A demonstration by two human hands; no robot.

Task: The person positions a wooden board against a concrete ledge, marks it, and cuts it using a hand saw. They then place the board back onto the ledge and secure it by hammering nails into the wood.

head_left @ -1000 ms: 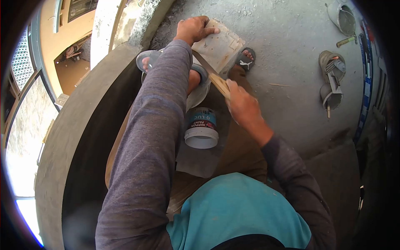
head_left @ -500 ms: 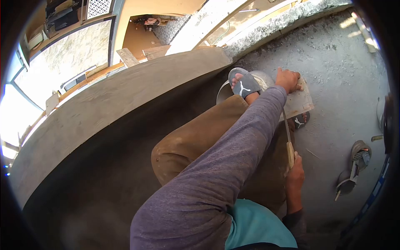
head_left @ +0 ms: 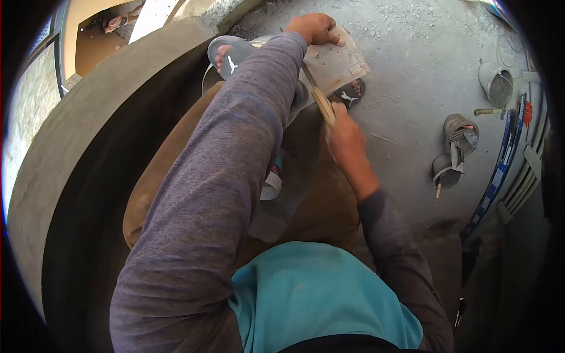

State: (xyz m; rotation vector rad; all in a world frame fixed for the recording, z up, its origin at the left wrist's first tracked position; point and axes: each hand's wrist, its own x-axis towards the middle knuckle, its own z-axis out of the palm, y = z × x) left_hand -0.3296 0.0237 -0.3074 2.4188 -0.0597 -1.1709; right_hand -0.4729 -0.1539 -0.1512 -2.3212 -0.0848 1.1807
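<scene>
Flat board (head_left: 336, 57) is clamped at its edge by the left hand (head_left: 316, 28), thumb (head_left: 337, 40) laid on its upper face. Wooden handle (head_left: 322, 106) of a thin blade (head_left: 308, 75) is wrapped by the right hand (head_left: 346, 138); blade runs ahead of this grip beside the board; contact cannot be confirmed. Judged risk: if the board tips under its one-handed hold, the blade could be deflected toward the left hand or the sandal (head_left: 355, 97) ahead of the right grip. Markings: white leaping-cat logo (head_left: 348, 96) noted; tub (head_left: 271, 188) label, left of the right grip, is mostly hidden, unreadable.
</scene>
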